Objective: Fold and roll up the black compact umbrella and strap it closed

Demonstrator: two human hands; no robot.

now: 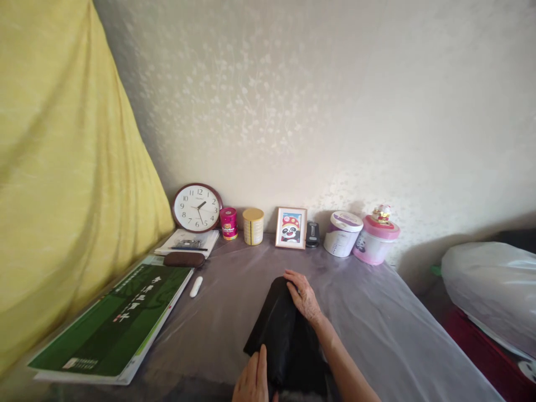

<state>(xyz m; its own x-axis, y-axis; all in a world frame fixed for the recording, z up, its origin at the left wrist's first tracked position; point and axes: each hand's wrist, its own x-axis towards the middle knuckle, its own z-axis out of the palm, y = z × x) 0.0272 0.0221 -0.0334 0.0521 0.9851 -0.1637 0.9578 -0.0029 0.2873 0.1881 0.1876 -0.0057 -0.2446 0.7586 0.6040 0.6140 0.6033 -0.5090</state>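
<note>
A black, soft-looking folded item (274,321) lies on the grey-covered table near its front, long side running away from me; its exact kind is not clear. My left hand (252,377) grips its near left edge, fingers pressed together and partly cut off by the bottom of the view. At the far end, my right hand (305,296) rests over the upper right corner with its fingers curled around the edge. The right forearm covers part of the item's right side, and its nearest part runs toward the bottom of the view.
On the left lie a green book (121,324), a brown case (184,259) and a white marker-like object (196,286). Along the wall stand a clock (188,215), a pink tin (228,223), a yellow-lidded can (253,226), a panda picture frame (291,228) and two tubs (341,240).
</note>
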